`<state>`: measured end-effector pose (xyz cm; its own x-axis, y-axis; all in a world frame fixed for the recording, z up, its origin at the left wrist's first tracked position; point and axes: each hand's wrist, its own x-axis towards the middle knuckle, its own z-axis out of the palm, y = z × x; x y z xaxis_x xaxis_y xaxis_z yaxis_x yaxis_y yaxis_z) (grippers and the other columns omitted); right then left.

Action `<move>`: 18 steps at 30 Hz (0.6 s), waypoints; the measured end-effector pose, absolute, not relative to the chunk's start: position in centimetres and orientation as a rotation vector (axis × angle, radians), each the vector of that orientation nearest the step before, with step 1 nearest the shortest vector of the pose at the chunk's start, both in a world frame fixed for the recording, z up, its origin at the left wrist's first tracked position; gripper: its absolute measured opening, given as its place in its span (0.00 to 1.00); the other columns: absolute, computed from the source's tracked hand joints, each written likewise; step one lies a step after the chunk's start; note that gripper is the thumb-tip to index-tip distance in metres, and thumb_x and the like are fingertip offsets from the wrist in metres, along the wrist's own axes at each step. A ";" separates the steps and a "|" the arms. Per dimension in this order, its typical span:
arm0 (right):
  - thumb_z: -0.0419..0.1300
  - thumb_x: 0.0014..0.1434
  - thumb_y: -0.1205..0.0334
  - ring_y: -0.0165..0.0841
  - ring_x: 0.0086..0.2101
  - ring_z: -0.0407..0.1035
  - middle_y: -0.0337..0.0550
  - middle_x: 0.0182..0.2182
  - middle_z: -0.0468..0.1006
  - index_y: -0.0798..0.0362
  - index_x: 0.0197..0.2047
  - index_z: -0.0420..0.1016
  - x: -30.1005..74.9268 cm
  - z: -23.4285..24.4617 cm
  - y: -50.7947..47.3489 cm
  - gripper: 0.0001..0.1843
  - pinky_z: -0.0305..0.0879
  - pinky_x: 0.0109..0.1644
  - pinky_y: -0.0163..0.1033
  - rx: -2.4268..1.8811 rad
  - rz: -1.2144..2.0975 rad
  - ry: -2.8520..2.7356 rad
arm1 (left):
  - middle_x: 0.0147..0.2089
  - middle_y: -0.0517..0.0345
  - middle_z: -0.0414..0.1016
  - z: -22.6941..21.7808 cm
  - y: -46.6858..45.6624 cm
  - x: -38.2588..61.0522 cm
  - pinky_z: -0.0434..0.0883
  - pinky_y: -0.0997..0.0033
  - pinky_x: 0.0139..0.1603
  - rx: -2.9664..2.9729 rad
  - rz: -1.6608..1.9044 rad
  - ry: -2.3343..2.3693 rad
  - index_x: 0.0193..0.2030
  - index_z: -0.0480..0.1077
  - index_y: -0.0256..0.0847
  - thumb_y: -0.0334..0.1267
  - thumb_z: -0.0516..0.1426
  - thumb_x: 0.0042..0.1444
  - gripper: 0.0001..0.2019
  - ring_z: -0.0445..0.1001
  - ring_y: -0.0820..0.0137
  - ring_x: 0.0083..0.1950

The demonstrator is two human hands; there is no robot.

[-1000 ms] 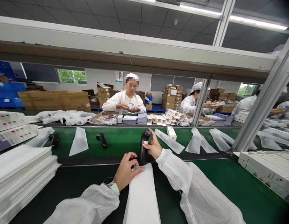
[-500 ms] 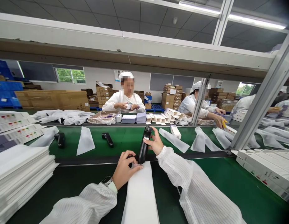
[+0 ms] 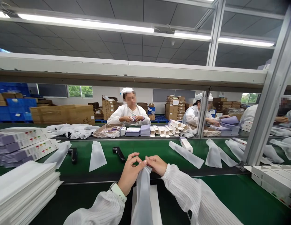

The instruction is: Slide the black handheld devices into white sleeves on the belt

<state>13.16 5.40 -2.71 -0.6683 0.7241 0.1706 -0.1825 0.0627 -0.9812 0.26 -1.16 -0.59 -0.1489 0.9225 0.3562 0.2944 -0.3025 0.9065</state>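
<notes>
My left hand point(image 3: 131, 172) and my right hand point(image 3: 157, 164) meet at the top end of a translucent white sleeve bag point(image 3: 143, 197). Thumb and fingers of each hand pinch its mouth edge. The bag hangs down toward me and looks greyish. Whether the black handheld device is inside I cannot make out. Beneath it lies a stack of flat white sleeve bags point(image 3: 156, 203) on the dark green surface. Beyond my left hand, a black angled device point(image 3: 119, 154) rests on the green belt.
Another black device point(image 3: 73, 155) and several white bags point(image 3: 97, 157) lie along the belt point(image 3: 145, 147). A tall stack of white sheets point(image 3: 25, 187) stands left, white boxes point(image 3: 274, 181) right. A metal post point(image 3: 265, 93) rises at right. Co-workers point(image 3: 128, 112) sit across the belt.
The black device that my right hand held upright over the bags is out of sight. A bag now hangs raised between both hands. My view has tilted up.
</notes>
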 end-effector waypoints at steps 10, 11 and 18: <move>0.56 0.40 0.43 0.31 0.22 0.66 0.41 0.20 0.71 0.59 0.29 0.68 15.6 -1.7 9.7 0.24 0.62 0.28 0.37 -0.844 1.262 -1.435 | 0.45 0.55 0.61 -2.8 -2.1 -0.3 0.59 0.66 0.45 1.686 1.392 1.498 0.47 0.60 0.45 0.46 0.51 0.49 0.18 0.61 0.66 0.45; 0.52 0.43 0.42 0.33 0.25 0.67 0.43 0.23 0.72 0.58 0.32 0.68 16.6 -1.4 11.1 0.26 0.62 0.30 0.38 -0.984 1.056 -1.375 | 0.43 0.56 0.63 -3.4 -2.3 -0.5 0.57 0.65 0.46 1.768 1.298 1.548 0.44 0.62 0.45 0.47 0.51 0.48 0.16 0.61 0.66 0.44; 0.43 0.51 0.53 0.46 0.44 0.61 0.56 0.37 0.70 0.61 0.41 0.66 22.0 -3.6 16.7 0.23 0.55 0.44 0.48 -1.429 0.432 -1.419 | 0.33 0.60 0.65 -5.3 -2.6 -1.3 0.49 0.56 0.48 1.904 0.861 1.597 0.24 0.69 0.45 0.45 0.57 0.38 0.07 0.59 0.63 0.42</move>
